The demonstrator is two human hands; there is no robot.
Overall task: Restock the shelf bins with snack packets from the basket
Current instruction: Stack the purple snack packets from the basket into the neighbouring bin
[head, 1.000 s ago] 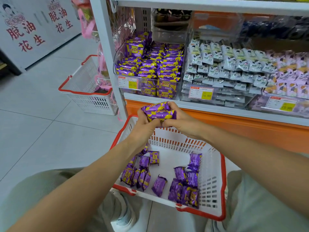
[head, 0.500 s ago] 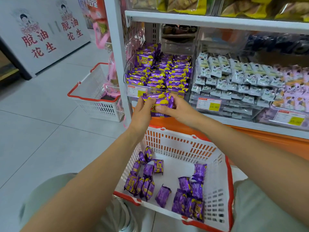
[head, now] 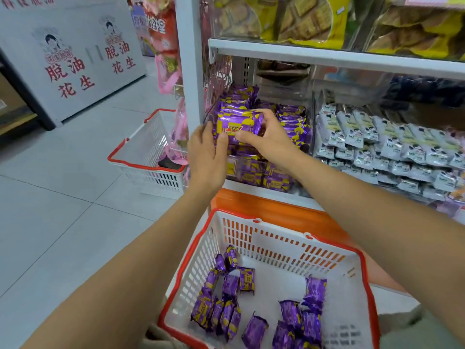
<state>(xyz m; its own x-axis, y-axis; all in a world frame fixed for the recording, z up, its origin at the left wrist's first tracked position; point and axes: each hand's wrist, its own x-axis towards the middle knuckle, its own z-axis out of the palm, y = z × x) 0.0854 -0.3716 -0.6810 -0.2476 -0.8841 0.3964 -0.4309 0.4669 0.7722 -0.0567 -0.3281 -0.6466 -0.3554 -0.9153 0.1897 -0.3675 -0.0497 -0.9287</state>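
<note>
Both hands hold a small bundle of purple-and-yellow snack packets at the front of the clear shelf bin, which is heaped with the same packets. My left hand grips the bundle's left end. My right hand grips its right side, fingers curled over the top. Below, the white basket with a red rim sits in front of my knees. Several purple packets lie loose on its floor.
A neighbouring bin of white-and-grey packets stands to the right. Yellow biscuit bags fill the shelf above. A second white basket stands on the tiled floor left of the white shelf post. An orange base panel runs under the shelf.
Both hands rose from above the basket with the bundle and carried it up and forward to the purple bin. The view tilted upward, showing more of the upper shelf.
</note>
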